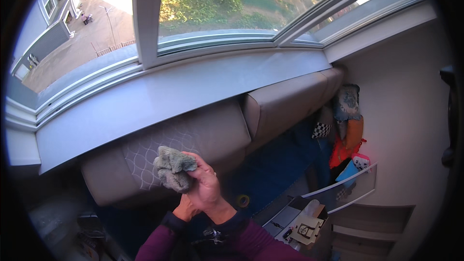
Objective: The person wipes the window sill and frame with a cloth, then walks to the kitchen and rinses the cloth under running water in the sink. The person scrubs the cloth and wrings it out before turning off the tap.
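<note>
A crumpled grey-green cloth [174, 170] with a fluffy weave is bunched up in front of me. My right hand [206, 188] grips it, thumb pressed over its right side. Close against the right hand, partly behind it, is my left hand [186, 208]. Its fingers are hidden, so whether they hold the cloth too cannot be seen. Beyond the hands is a grey-brown sofa [214, 127], its backrest partly covered with a pale lattice pattern. The cloth appears in front of this patterned part; contact with it cannot be made out.
A white windowsill [188, 79] runs behind the sofa, under large windows. Several cushions [353, 130] are piled by the right wall. A roll of tape [243, 201] lies on blue fabric [275, 166]. At lower right, a paper bag [306, 229] stands near a glass-like panel [348, 188].
</note>
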`<action>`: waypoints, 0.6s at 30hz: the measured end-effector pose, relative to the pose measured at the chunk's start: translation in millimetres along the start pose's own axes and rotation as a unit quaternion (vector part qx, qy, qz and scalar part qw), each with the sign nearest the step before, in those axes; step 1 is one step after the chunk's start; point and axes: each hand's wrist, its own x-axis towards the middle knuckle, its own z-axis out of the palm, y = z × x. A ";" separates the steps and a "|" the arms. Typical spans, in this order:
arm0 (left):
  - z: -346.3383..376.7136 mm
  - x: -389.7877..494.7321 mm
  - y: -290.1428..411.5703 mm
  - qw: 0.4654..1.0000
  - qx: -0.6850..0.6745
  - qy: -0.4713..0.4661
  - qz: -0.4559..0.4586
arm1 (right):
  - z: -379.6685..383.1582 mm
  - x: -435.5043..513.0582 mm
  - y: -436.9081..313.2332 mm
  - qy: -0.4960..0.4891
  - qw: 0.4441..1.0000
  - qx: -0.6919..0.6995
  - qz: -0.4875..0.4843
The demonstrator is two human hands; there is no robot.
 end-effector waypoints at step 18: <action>-164.0 -144.3 -60.7 0.618 0.676 0.054 -0.397 | -186.9 120.4 -347.4 0.012 0.984 0.071 -0.161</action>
